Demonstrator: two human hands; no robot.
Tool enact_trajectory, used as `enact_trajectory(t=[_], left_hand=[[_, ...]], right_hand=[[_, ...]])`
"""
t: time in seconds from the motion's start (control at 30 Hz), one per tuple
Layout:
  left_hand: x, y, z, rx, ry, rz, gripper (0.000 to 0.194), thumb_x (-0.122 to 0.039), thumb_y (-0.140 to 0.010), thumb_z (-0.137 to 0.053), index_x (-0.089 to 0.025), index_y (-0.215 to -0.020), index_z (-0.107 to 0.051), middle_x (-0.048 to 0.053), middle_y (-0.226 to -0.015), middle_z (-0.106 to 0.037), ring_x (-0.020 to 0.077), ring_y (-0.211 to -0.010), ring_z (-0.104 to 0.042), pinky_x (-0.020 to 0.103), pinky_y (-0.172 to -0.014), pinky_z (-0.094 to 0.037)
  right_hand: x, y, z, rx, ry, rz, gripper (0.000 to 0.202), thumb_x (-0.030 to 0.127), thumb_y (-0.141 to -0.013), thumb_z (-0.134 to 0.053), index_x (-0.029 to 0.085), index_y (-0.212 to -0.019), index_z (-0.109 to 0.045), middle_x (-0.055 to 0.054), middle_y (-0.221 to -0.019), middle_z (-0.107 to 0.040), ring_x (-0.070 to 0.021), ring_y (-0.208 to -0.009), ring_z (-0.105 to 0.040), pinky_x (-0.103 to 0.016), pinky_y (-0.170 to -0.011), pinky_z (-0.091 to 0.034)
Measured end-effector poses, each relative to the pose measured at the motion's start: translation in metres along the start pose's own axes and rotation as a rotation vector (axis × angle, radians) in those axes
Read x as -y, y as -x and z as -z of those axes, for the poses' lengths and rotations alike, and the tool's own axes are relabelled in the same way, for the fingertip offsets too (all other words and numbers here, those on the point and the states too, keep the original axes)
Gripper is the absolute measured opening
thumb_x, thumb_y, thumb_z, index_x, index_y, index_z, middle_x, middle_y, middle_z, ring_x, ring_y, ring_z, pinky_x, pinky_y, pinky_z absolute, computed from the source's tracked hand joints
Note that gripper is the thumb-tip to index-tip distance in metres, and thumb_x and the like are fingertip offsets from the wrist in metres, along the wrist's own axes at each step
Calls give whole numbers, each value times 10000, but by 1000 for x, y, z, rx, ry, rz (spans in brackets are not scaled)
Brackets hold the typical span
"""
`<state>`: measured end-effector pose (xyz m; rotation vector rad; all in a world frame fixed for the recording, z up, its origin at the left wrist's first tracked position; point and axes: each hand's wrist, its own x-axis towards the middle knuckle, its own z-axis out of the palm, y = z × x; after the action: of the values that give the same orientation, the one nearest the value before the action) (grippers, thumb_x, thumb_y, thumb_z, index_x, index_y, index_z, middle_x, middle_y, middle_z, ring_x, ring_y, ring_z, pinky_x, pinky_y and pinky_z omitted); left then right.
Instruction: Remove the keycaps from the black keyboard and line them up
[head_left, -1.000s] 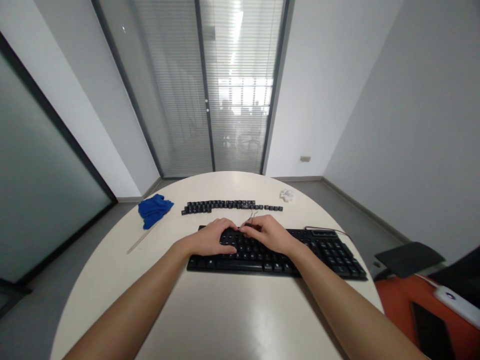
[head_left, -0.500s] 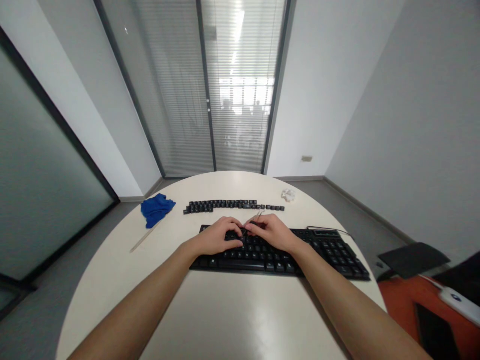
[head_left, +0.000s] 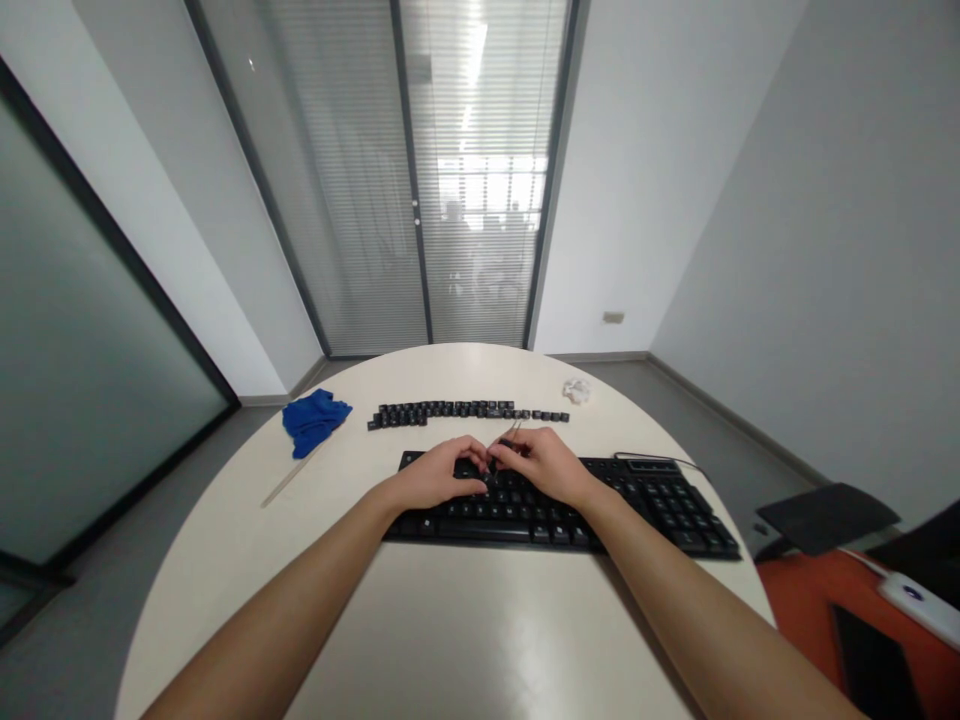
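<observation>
1. Kbd (head_left: 664, 505) lies on the table (head_left: 450, 630), in front of the person, long side across; black, w/ numpad at the R end. Both hands are over its L and middle parts.
2. R hand (head_left: 551, 465): narrow pinch, thumb vs. fingers, on a small wire tool (head_left: 516, 432); two thin prongs stick up past the fingers, tilted away from the person.
3. L hand (head_left: 439, 475): rests on the kbd's L part, fingers bent, thumb apart from them and low on the keys. Fingertips sit right by R hand's; view's small there, so can't tell if they grip anything.
4. Keycaps (head_left: 450, 409): loose, black, lined up on the table beyond the kbd; several rows deep at L, thinning to a single spaced row at R.
5. Cloth (head_left: 315, 418): blue, crumpled, far L on the table. Thin stick (head_left: 289, 480) runs from its near edge toward the person.
6. White wad (head_left: 577, 391): near the table's far edge, R of the keycaps.
7. Cable (head_left: 664, 457): thin, dark, runs along the kbd's far R edge.
8. Chair (head_left: 802, 595): orange seat, R of the table, w/ a dark flat item (head_left: 874, 650) on it.
</observation>
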<state>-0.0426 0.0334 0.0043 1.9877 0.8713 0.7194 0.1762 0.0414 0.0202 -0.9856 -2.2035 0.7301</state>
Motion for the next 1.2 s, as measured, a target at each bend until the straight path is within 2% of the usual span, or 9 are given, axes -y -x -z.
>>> enact_trajectory(t=[0.2, 0.33, 0.43, 0.57, 0.67, 0.83, 0.97, 1.03, 1.2], left_hand=[[-1, 2, -1, -76, -146, -37, 227, -218, -785, -711, -196, -966, -576, 29, -974, -669, 194, -952, -620, 345, -908, -462], [-6, 2, -1, -75, -294, -70, 209, -238, -809, -700, -213, -998, -613, 19, -990, -676, 198, -948, -617, 338, -887, -467], [-5, 2, -1, -42, -366, -148, 235, -244, -839, -685, -233, -1070, -645, 26, -1051, -692, 201, -1002, -615, 338, -930, -453], [-2, 1, -1, -26, -436, -199, 150, -282, -874, -656, -228, -1011, -682, 31, -1063, -711, 202, -1041, -614, 337, -971, -440], [-3, 2, 0, -12, -479, -224, 156, -291, -902, -620, -237, -1036, -680, 23, -1098, -706, 196, -1063, -610, 338, -989, -437], [-11, 4, -1, -52, -618, -274, 160, -316, -923, -582, -258, -1027, -689, 27, -1196, -642, 206, -1125, -564, 347, -997, -433], [-18, 4, -3, -64, -680, -303, 171, -320, -943, -541, -259, -1029, -677, 30, -1130, -643, 201, -1064, -573, 337, -952, -456], [-18, 4, -2, -107, -677, -282, 179, -313, -952, -523, -257, -1052, -661, 27, -1103, -654, 198, -1049, -579, 339, -951, -459], [-10, -3, 15, -352, -669, -155, 236, -283, -934, -529, -253, -1143, -634, 44, -1149, -643, 225, -1102, -561, 388, -999, -442]], right_hand=[[-4, -2, -3, -50, -58, -83, 366, 456, -926, -540, 168, -760, -694, -39, -728, -736, -182, -684, -674, -267, -669, -472], [-8, -4, -5, -31, -139, -155, 382, 492, -911, -543, 164, -771, -681, -52, -733, -746, -206, -718, -702, -281, -683, -496], [-10, -4, -5, -29, -139, -155, 417, 527, -903, -540, 164, -761, -688, -55, -744, -751, -205, -724, -698, -281, -695, -493], [-11, -4, -4, -45, -97, -147, 455, 550, -900, -532, 168, -694, -669, -45, -710, -746, -189, -679, -673, -275, -686, -473], [-11, -3, -4, -40, -90, -151, 452, 546, -902, -530, 170, -699, -678, -41, -716, -749, -185, -686, -672, -271, -704, -473], [-12, -4, -4, -56, -82, -177, 423, 532, -899, -539, 169, -747, -695, -36, -696, -747, -193, -686, -670, -276, -696, -466], [-12, -4, -4, -67, -85, -197, 427, 531, -899, -533, 172, -717, -674, -37, -685, -747, -200, -677, -672, -280, -682, -459], [-11, -5, -5, -72, -90, -207, 421, 530, -897, -532, 174, -717, -668, -39, -688, -748, -205, -685, -681, -283, -693, -462], [-10, -6, -1, -98, -72, -252, 428, 537, -890, -527, 174, -705, -656, -42, -664, -739, -205, -652, -675, -278, -647, -448]])
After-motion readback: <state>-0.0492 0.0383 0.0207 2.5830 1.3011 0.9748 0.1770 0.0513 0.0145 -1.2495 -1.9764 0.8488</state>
